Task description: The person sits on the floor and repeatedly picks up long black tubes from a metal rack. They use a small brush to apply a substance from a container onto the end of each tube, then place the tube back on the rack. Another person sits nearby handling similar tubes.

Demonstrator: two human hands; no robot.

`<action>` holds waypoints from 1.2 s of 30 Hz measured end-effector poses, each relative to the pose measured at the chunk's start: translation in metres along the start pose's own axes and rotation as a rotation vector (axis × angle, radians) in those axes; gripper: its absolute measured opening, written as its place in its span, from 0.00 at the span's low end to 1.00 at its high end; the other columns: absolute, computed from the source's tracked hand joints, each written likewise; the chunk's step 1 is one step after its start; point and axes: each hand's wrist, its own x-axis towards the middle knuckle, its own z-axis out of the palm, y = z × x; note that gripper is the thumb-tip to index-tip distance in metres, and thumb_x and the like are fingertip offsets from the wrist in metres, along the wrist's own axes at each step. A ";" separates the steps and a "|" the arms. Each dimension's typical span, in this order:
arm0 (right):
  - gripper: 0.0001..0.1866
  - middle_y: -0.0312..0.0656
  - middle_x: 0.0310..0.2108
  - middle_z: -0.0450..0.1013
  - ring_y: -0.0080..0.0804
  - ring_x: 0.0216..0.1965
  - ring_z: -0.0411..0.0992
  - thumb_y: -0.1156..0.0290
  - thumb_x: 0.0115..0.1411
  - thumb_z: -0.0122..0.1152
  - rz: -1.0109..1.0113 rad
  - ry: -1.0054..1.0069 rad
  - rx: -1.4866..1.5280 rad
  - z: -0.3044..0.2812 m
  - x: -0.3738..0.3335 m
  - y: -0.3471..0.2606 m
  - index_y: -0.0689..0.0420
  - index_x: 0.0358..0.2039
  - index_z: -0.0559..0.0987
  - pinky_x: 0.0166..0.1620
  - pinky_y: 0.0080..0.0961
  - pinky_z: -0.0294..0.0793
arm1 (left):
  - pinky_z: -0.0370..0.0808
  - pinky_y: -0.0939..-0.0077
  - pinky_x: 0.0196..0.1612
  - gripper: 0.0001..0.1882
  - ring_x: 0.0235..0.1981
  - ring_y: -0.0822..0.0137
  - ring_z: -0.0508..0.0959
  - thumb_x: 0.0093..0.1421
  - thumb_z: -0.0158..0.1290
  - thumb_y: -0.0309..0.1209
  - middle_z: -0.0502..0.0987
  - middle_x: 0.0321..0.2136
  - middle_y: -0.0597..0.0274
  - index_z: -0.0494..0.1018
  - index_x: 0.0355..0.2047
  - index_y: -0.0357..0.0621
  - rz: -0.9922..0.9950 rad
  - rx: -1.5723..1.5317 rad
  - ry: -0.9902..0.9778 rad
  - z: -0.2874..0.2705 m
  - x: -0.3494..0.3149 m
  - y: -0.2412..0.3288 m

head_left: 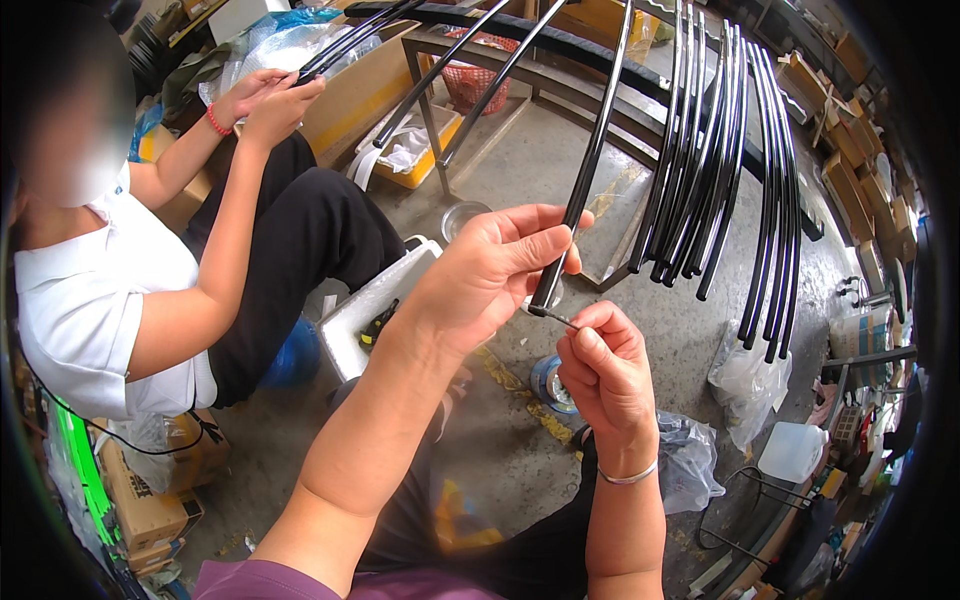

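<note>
Near its lower end, a glossy black rod [597,140] is pinched by my left hand [505,255]. My right hand [608,365], with a silver bangle on its wrist, is closed on a thin dark pin-like piece [556,318]. The tip of that piece meets the rod's lower end; I cannot tell whether it goes inside. To the right of my hands, several more black rods [700,170] lie side by side over a padded rack [640,75], their lower ends overhanging. Another bunch of rods [772,200] hangs further right.
On the left sits a co-worker in a white shirt [90,270], holding black rods [355,40]. A white foam box [375,310] stands left of my forearm. A tin [552,383] and plastic bags [685,460] are on the floor. Cardboard boxes [850,190] line the right side.
</note>
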 end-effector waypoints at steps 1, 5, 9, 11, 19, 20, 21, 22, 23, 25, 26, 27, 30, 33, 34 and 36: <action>0.05 0.27 0.18 0.62 0.12 0.16 0.52 0.72 0.59 0.57 0.000 0.000 0.004 0.000 0.000 0.000 0.59 0.32 0.72 0.19 0.13 0.48 | 0.71 0.83 0.36 0.20 0.29 0.73 0.72 0.58 0.55 0.30 0.74 0.29 0.60 0.69 0.49 0.31 0.009 -0.005 0.007 0.001 0.000 0.001; 0.05 0.27 0.18 0.61 0.12 0.16 0.52 0.73 0.59 0.57 -0.002 0.009 0.008 -0.002 0.000 -0.001 0.59 0.33 0.72 0.19 0.13 0.48 | 0.72 0.83 0.36 0.20 0.30 0.73 0.73 0.59 0.54 0.29 0.75 0.31 0.57 0.68 0.50 0.31 -0.041 -0.011 -0.009 -0.001 0.000 0.005; 0.05 0.27 0.18 0.61 0.12 0.16 0.52 0.74 0.59 0.58 -0.009 0.031 0.004 -0.002 -0.001 0.000 0.59 0.33 0.72 0.19 0.13 0.48 | 0.72 0.83 0.37 0.20 0.31 0.73 0.73 0.59 0.53 0.28 0.76 0.33 0.55 0.68 0.50 0.32 -0.052 -0.018 -0.037 -0.005 0.000 0.005; 0.05 0.26 0.18 0.61 0.12 0.16 0.52 0.74 0.59 0.58 -0.010 0.042 -0.012 -0.004 -0.003 -0.001 0.60 0.33 0.72 0.19 0.13 0.48 | 0.72 0.83 0.36 0.20 0.31 0.73 0.74 0.59 0.53 0.28 0.76 0.33 0.55 0.68 0.50 0.32 -0.043 -0.015 -0.029 -0.004 0.000 0.005; 0.04 0.28 0.17 0.62 0.13 0.16 0.54 0.75 0.58 0.58 0.007 0.081 -0.055 -0.021 -0.013 -0.002 0.60 0.34 0.73 0.19 0.13 0.51 | 0.70 0.83 0.36 0.21 0.30 0.73 0.72 0.58 0.54 0.28 0.74 0.29 0.60 0.68 0.50 0.30 -0.020 -0.007 -0.024 -0.001 -0.001 0.004; 0.04 0.28 0.16 0.62 0.14 0.16 0.54 0.75 0.58 0.58 0.019 0.084 -0.059 -0.022 -0.016 -0.005 0.59 0.33 0.73 0.19 0.13 0.51 | 0.69 0.83 0.36 0.22 0.29 0.73 0.71 0.57 0.55 0.28 0.73 0.28 0.61 0.68 0.50 0.30 -0.018 0.019 -0.011 0.005 -0.002 0.006; 0.04 0.28 0.16 0.62 0.14 0.16 0.54 0.75 0.58 0.58 0.012 0.082 -0.060 -0.023 -0.017 -0.008 0.59 0.33 0.73 0.19 0.13 0.50 | 0.69 0.82 0.36 0.22 0.29 0.72 0.70 0.57 0.55 0.28 0.73 0.28 0.60 0.68 0.50 0.29 -0.007 0.019 -0.008 0.007 -0.002 0.007; 0.03 0.28 0.16 0.62 0.14 0.15 0.54 0.75 0.59 0.57 0.018 0.078 -0.056 -0.024 -0.018 -0.007 0.59 0.33 0.73 0.19 0.13 0.50 | 0.68 0.81 0.35 0.22 0.29 0.72 0.70 0.57 0.55 0.28 0.73 0.27 0.59 0.68 0.50 0.29 0.002 0.018 0.007 0.006 -0.004 0.009; 0.04 0.27 0.16 0.61 0.13 0.16 0.54 0.75 0.59 0.57 0.001 0.065 -0.047 -0.026 -0.018 -0.007 0.59 0.33 0.73 0.19 0.13 0.50 | 0.68 0.81 0.35 0.22 0.28 0.71 0.70 0.57 0.55 0.28 0.73 0.27 0.59 0.68 0.50 0.29 0.011 0.018 -0.009 0.008 -0.005 0.016; 0.04 0.27 0.17 0.61 0.13 0.16 0.53 0.74 0.59 0.57 -0.017 0.067 -0.022 -0.024 -0.017 -0.011 0.59 0.33 0.73 0.19 0.14 0.49 | 0.68 0.80 0.34 0.22 0.28 0.70 0.70 0.57 0.54 0.28 0.73 0.27 0.58 0.67 0.50 0.28 0.026 0.011 -0.040 0.010 -0.007 0.027; 0.04 0.27 0.17 0.60 0.13 0.16 0.53 0.74 0.59 0.56 -0.022 0.070 -0.005 -0.023 -0.017 -0.012 0.60 0.33 0.73 0.19 0.14 0.49 | 0.68 0.80 0.33 0.22 0.27 0.69 0.70 0.57 0.54 0.28 0.73 0.27 0.56 0.67 0.50 0.28 0.070 0.033 -0.032 0.010 -0.007 0.031; 0.04 0.27 0.17 0.60 0.13 0.16 0.53 0.74 0.59 0.56 -0.027 0.066 -0.003 -0.024 -0.018 -0.013 0.60 0.33 0.72 0.19 0.14 0.49 | 0.68 0.80 0.32 0.22 0.27 0.69 0.70 0.57 0.54 0.28 0.74 0.28 0.55 0.67 0.50 0.28 0.077 0.049 -0.028 0.011 -0.007 0.038; 0.04 0.27 0.17 0.60 0.13 0.17 0.52 0.74 0.60 0.56 -0.042 0.054 0.003 -0.025 -0.021 -0.018 0.60 0.33 0.72 0.20 0.14 0.49 | 0.69 0.82 0.29 0.20 0.25 0.70 0.71 0.59 0.53 0.28 0.74 0.28 0.55 0.67 0.49 0.29 0.089 0.141 0.022 0.019 -0.007 0.067; 0.04 0.27 0.17 0.59 0.14 0.17 0.52 0.74 0.60 0.56 -0.056 0.040 0.003 -0.028 -0.023 -0.019 0.59 0.33 0.72 0.19 0.13 0.48 | 0.67 0.85 0.25 0.17 0.23 0.74 0.70 0.60 0.49 0.27 0.74 0.28 0.58 0.68 0.48 0.30 0.092 0.344 0.047 0.018 0.006 0.096; 0.03 0.26 0.17 0.59 0.13 0.17 0.51 0.74 0.60 0.55 -0.067 0.035 0.004 -0.029 -0.023 -0.019 0.58 0.33 0.72 0.18 0.12 0.48 | 0.66 0.86 0.24 0.16 0.22 0.76 0.70 0.61 0.48 0.27 0.74 0.26 0.61 0.69 0.47 0.31 0.090 0.409 0.114 0.020 0.011 0.102; 0.02 0.26 0.17 0.58 0.13 0.17 0.51 0.74 0.61 0.55 -0.078 0.026 0.013 -0.029 -0.024 -0.020 0.57 0.33 0.72 0.17 0.11 0.47 | 0.66 0.87 0.23 0.14 0.20 0.77 0.69 0.61 0.49 0.27 0.74 0.25 0.64 0.71 0.45 0.31 0.055 0.512 0.150 0.011 0.023 0.117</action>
